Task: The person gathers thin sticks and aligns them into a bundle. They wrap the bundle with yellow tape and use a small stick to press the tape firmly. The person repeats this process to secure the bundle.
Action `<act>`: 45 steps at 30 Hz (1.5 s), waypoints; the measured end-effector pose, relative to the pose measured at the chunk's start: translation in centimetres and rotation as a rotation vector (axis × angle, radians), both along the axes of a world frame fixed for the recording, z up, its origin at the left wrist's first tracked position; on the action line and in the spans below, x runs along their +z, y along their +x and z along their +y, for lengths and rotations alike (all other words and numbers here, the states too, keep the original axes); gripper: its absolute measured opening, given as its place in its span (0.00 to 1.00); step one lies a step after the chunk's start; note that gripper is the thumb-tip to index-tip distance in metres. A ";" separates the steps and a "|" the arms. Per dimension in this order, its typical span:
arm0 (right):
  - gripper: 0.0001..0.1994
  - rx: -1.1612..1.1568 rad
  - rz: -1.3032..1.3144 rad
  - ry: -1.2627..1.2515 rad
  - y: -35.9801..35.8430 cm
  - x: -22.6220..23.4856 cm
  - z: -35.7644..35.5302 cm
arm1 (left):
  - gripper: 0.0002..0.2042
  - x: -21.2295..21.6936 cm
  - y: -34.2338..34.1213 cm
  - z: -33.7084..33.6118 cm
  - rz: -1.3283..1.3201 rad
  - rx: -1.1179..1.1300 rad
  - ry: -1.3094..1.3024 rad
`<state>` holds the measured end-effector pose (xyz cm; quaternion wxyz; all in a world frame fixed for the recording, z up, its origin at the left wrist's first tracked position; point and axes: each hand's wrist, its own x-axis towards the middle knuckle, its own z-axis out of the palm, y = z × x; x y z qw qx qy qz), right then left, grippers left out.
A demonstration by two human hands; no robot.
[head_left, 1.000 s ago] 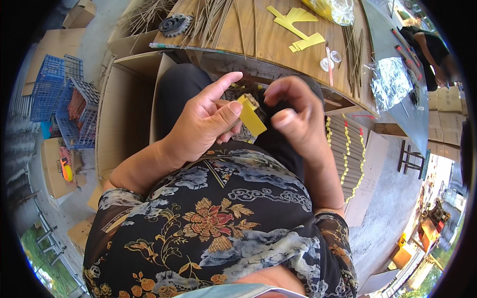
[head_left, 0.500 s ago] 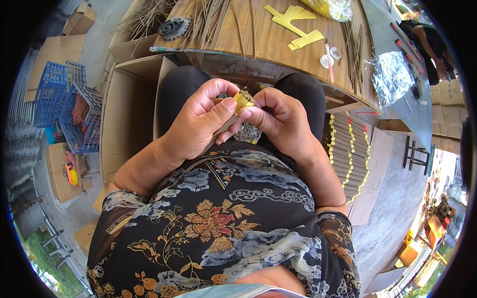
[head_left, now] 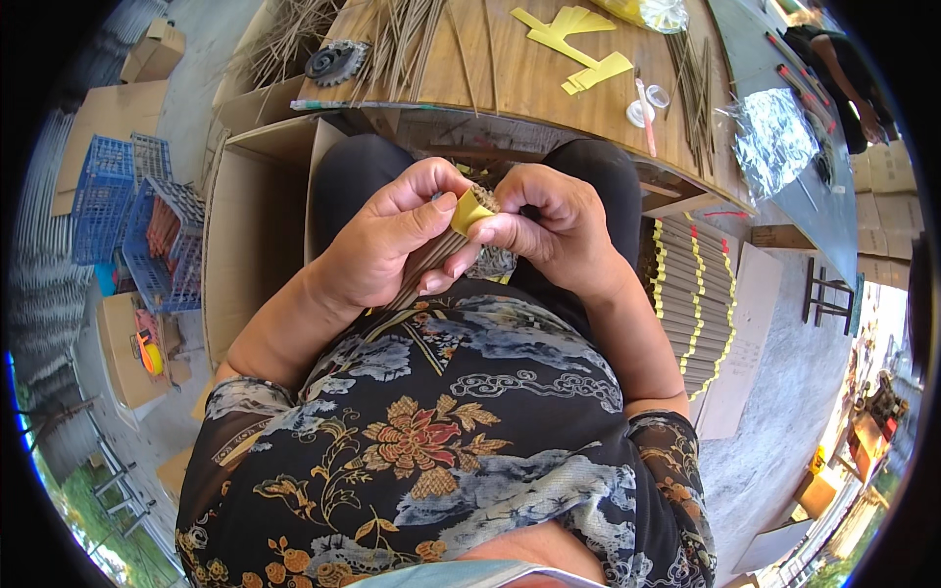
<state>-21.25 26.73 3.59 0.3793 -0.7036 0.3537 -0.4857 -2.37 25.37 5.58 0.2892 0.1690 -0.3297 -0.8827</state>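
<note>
A bundle of thin brown sticks (head_left: 423, 265) lies across my lap, its far end pointing up between my hands. My left hand (head_left: 392, 230) is closed round the bundle just below that end. A strip of yellow paper (head_left: 470, 213) wraps around the stick tips. My right hand (head_left: 549, 220) pinches the strip's right edge between thumb and curled fingers, against the bundle. The bundle's lower end is hidden by my left hand and forearm.
Ahead, a wooden table (head_left: 549, 93) carries loose brown sticks (head_left: 407, 49), yellow paper strips (head_left: 573, 44), a black toothed wheel (head_left: 336, 63) and a small white lid (head_left: 640, 114). Finished banded bundles (head_left: 691, 304) lie right. An open cardboard box (head_left: 257, 230) and blue crates (head_left: 103, 201) stand left.
The yellow strip sits more openly around the stick ends, with more of it showing. My hands have barely shifted; the whole view has tilted slightly.
</note>
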 end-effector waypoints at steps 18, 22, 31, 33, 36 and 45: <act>0.19 -0.042 -0.001 -0.316 -1.4 2.4 -0.6 | 0.14 2.9 -1.3 -0.8 -0.391 -0.128 -0.404; 0.20 -0.041 0.006 -0.295 -2.2 1.9 -0.8 | 0.14 3.4 -2.3 -0.8 -0.370 -0.167 -0.128; 0.15 -0.864 0.139 0.225 -11.4 -0.8 -4.2 | 0.18 3.6 -3.7 -3.4 -0.371 0.122 -0.359; 0.23 -0.988 0.588 0.366 -14.8 -4.5 -5.4 | 0.17 3.4 -4.4 -3.8 -0.356 0.170 -0.385; 0.23 -0.902 0.567 0.632 -15.2 -5.6 -6.1 | 0.16 3.7 -5.4 -4.4 -0.349 0.200 -0.397; 0.10 -0.816 -0.122 0.432 -15.6 -3.6 -4.4 | 0.13 3.4 -7.9 -5.9 -0.234 0.290 -0.376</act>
